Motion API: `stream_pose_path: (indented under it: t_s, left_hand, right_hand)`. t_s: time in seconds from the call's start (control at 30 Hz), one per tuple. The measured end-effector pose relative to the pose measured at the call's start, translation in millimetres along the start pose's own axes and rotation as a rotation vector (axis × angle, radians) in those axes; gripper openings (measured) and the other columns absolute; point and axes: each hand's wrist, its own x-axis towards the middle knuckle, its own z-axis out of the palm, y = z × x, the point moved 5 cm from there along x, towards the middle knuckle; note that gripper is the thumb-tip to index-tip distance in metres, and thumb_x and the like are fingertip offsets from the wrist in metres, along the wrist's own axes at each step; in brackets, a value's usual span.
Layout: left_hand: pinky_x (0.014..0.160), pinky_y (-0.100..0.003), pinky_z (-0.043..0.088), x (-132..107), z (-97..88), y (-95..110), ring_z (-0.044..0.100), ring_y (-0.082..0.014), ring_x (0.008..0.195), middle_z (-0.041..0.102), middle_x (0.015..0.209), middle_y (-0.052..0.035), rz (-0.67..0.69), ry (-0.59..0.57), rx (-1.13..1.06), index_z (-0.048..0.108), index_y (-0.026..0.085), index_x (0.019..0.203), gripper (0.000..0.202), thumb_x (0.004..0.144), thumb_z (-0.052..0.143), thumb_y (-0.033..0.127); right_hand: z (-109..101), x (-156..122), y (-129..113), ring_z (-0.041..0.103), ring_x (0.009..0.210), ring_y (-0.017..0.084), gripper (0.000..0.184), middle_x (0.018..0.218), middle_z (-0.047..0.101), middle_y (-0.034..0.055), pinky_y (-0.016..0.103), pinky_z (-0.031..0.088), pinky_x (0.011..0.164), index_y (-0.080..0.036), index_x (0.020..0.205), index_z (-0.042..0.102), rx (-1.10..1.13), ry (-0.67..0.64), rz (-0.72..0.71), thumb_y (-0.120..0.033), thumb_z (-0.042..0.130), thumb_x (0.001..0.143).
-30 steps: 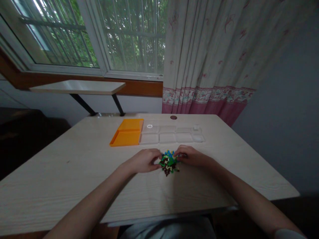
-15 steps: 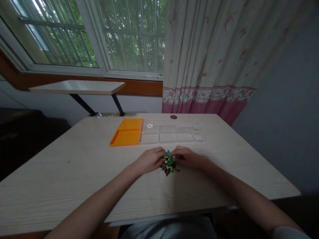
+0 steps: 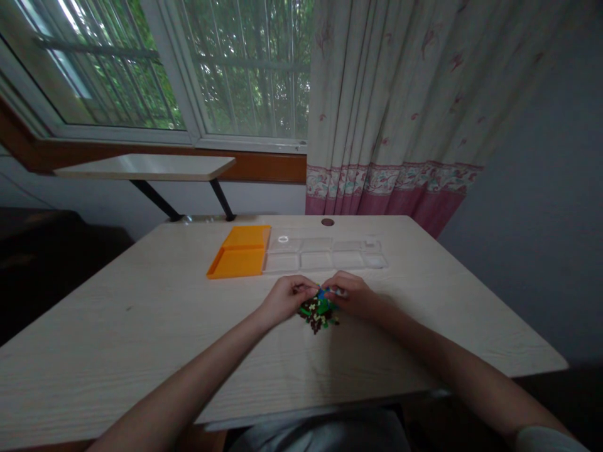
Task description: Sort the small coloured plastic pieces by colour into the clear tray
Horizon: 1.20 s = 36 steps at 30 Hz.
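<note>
— Where's our pile of coloured pieces (image 3: 316,318)?
— On the table (image 3: 264,376); our left hand (image 3: 285,301) and right hand (image 3: 355,294) curl over its far edge, whether pinching any we can't tell. Let's pick lightly, lest some scatter toward the clear tray (image 3: 315,259).

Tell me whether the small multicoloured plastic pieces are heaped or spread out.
Heaped: the small multicoloured plastic pieces lie crowded in one pile on the pale wood-grain table, near the left hand and right hand.

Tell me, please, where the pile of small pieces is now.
In the head view, the pile lies just right of centre, nearer than the clear tray, with the left hand and right hand at its far side.
</note>
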Motion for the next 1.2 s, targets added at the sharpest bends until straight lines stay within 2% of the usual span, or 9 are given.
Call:
stream_pose_path:
  t_s: [0.07, 0.17, 0.37, 0.53, 0.67, 0.77, 0.87, 0.97, 1.2]
  left_hand:
    - [0.053, -0.023, 0.043, 0.5, 5.4, -5.8, 0.056, -0.013, 0.056, 0.065, 0.067, -0.0059, -0.093, 0.042, -0.192, 0.066, 0.009, 0.078, 0.038, 0.065, 0.066, 0.045]
    - [0.05, -0.021, 0.041, -0.7, 11.2, -5.0, 0.055, -0.0112, 0.053, 0.065, 0.062, -0.0046, -0.132, 0.092, -0.32, 0.067, 0.009, 0.072, 0.04, 0.059, 0.071, 0.046]
    - [0.054, -0.023, 0.044, -1.3, 11.5, -0.8, 0.058, -0.0129, 0.058, 0.068, 0.068, -0.0063, -0.134, 0.12, -0.368, 0.068, 0.01, 0.071, 0.036, 0.057, 0.074, 0.043]
    - [0.058, -0.026, 0.046, 0.9, 11.3, -5.8, 0.059, -0.0145, 0.061, 0.068, 0.07, -0.0075, -0.12, 0.107, -0.335, 0.067, 0.009, 0.074, 0.037, 0.059, 0.072, 0.043]
    - [0.054, -0.023, 0.044, 0.6, 6.6, -1.1, 0.057, -0.0131, 0.058, 0.066, 0.066, -0.0055, -0.041, 0.105, -0.156, 0.066, 0.01, 0.076, 0.035, 0.066, 0.067, 0.043]
    - [0.054, -0.022, 0.041, -3.0, -1.6, 15.1, 0.054, -0.0115, 0.059, 0.062, 0.065, -0.0025, 0.134, 0.147, 0.195, 0.067, 0.014, 0.081, 0.024, 0.074, 0.061, 0.036]
    - [0.064, -0.022, 0.043, -8.4, -3.9, 31.3, 0.055, -0.0121, 0.07, 0.062, 0.074, -0.0028, 0.317, 0.153, 0.458, 0.066, 0.017, 0.083, 0.015, 0.08, 0.055, 0.027]
    - [0.07, -0.023, 0.044, -12.1, -2.0, 38.6, 0.056, -0.0124, 0.077, 0.063, 0.078, -0.0035, 0.41, 0.137, 0.531, 0.064, 0.017, 0.085, 0.015, 0.083, 0.051, 0.024]
    - [0.069, -0.024, 0.045, -13.9, 1.5, 41.6, 0.057, -0.0131, 0.075, 0.063, 0.078, -0.0043, 0.467, 0.135, 0.568, 0.064, 0.017, 0.084, 0.015, 0.083, 0.051, 0.024]
  right_hand:
    - [-2.8, 2.1, -6.1, 0.056, 0.069, 0.013, 0.017, 0.074, 0.062, 0.0034, 0.022, 0.043, 0.063, -0.019, 0.091, 0.061, -0.061, 0.076, -0.016, -0.031, 0.054, 0.082]
    - [-3.8, 2.9, -12.9, 0.056, 0.069, 0.013, 0.018, 0.074, 0.063, 0.0031, 0.023, 0.043, 0.064, -0.02, 0.089, 0.062, -0.144, 0.143, -0.053, -0.034, 0.054, 0.082]
    - [-3.4, -0.7, -10.4, 0.056, 0.066, 0.012, 0.018, 0.072, 0.062, 0.0028, 0.023, 0.043, 0.063, -0.022, 0.083, 0.065, -0.229, 0.198, -0.03, -0.036, 0.054, 0.082]
    - [-1.4, -1.2, -10.0, 0.056, 0.067, 0.013, 0.021, 0.072, 0.063, 0.0032, 0.024, 0.042, 0.064, -0.022, 0.083, 0.065, -0.258, 0.164, -0.02, -0.037, 0.05, 0.084]
    - [-2.0, -0.7, -9.1, 0.056, 0.067, 0.013, 0.019, 0.073, 0.064, 0.003, 0.024, 0.042, 0.066, -0.022, 0.08, 0.064, -0.23, 0.154, -0.009, -0.035, 0.051, 0.083]
    - [-4.0, -0.2, -6.5, 0.056, 0.068, 0.013, 0.016, 0.073, 0.063, 0.0031, 0.023, 0.042, 0.065, -0.021, 0.08, 0.064, -0.186, 0.176, -0.003, -0.033, 0.053, 0.082]
    - [-4.3, -0.2, -4.5, 0.056, 0.066, 0.013, 0.016, 0.072, 0.063, 0.003, 0.023, 0.042, 0.064, -0.021, 0.08, 0.063, -0.17, 0.184, -0.004, -0.033, 0.053, 0.081]
    - [-3.2, -0.2, -5.3, 0.055, 0.065, 0.012, 0.016, 0.071, 0.063, 0.0027, 0.023, 0.042, 0.063, -0.021, 0.079, 0.064, -0.176, 0.173, -0.01, -0.033, 0.053, 0.081]
    - [-4.7, 1.0, -11.3, 0.055, 0.063, 0.012, 0.016, 0.071, 0.063, 0.0026, 0.023, 0.042, 0.062, -0.021, 0.079, 0.064, -0.173, 0.148, -0.023, -0.032, 0.053, 0.082]
